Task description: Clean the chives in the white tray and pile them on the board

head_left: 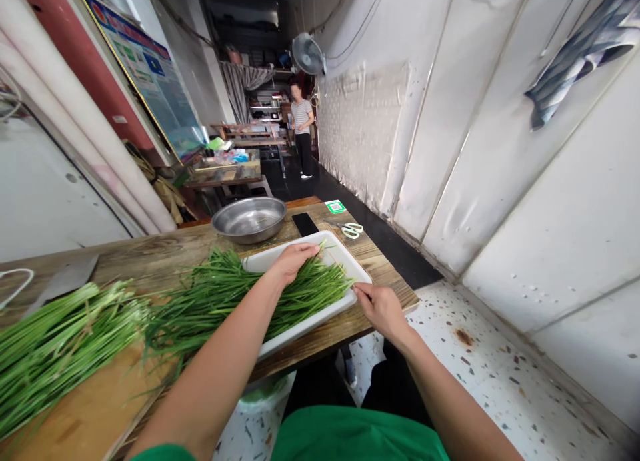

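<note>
A white tray sits at the wooden table's near edge, holding a thick bed of green chives. Their stalk ends point right, and the long leaves spill over the tray's left side. My left hand reaches across the tray, fingers closed around some chive stalks near its far side. At the tray's right end, my right hand is in a pinch beside the stalk ends; what lies between thumb and finger is too small to make out. More chives lie in a bundle on a wooden board at left.
Behind the tray are a metal basin, a black phone, pale-handled scissors and a green code card. A wide metal blade lies at far left. A person stands in the background near another table.
</note>
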